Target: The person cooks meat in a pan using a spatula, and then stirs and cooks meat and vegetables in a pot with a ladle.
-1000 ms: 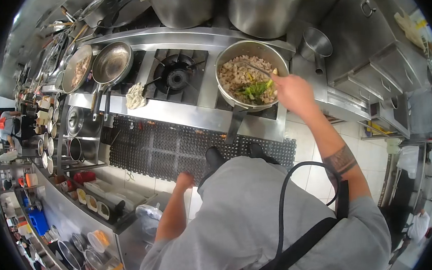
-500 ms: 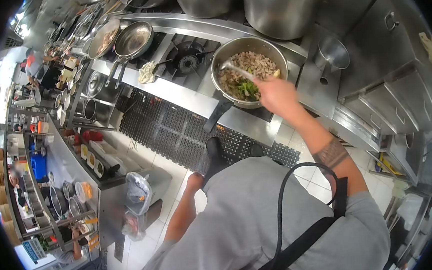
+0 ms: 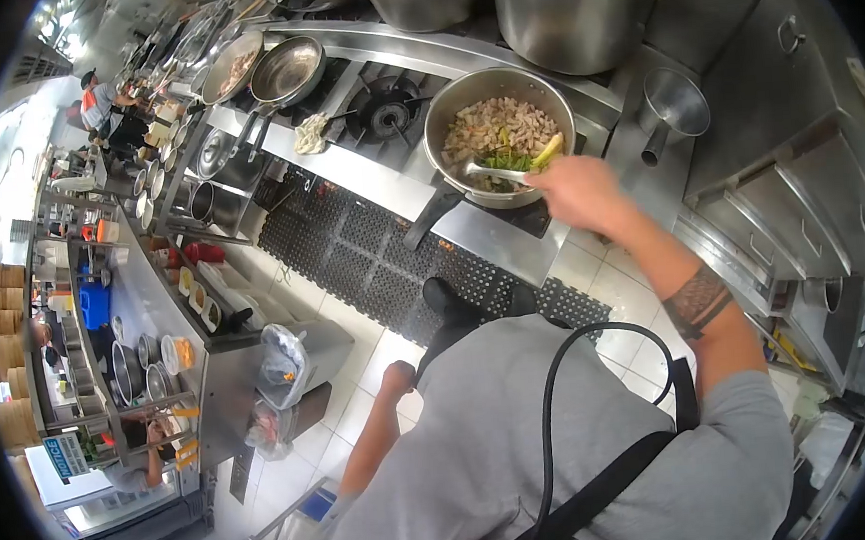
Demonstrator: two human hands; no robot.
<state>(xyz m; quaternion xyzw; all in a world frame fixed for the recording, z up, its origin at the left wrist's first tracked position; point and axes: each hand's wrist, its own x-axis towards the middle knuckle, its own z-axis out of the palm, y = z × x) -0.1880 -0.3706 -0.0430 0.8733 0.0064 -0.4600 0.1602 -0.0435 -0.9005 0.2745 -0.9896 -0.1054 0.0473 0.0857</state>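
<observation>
My right hand (image 3: 580, 191) is closed around the handle of a metal spoon (image 3: 494, 171). The spoon's head rests among the food at the near side of a steel pan (image 3: 430, 130) on the stove. Diced meat (image 3: 508, 124) fills much of the pan, with chopped greens (image 3: 505, 159) near the spoon. A pale yellow-green stalk-like piece (image 3: 549, 151) leans at the pan's right side, close to my fingers. The pan's black handle (image 3: 431, 220) points toward me, untouched. My left hand (image 3: 397, 381) hangs low by my leg, fingers curled, with nothing visible in it.
Large stock pots (image 3: 575, 19) stand behind the pan. A bare burner (image 3: 385, 116) and a crumpled cloth (image 3: 312, 134) are to its left, beyond them a frying pan (image 3: 288, 71). A steel funnel-like vessel (image 3: 675, 103) lies right. A black mat (image 3: 351, 246) covers the floor; a co-worker (image 3: 102, 107) stands far left.
My right hand has moved slightly right, drawing the spoon toward the pan's near side and lowering its handle. The greens look more spread out. The whole view has shifted a little.
</observation>
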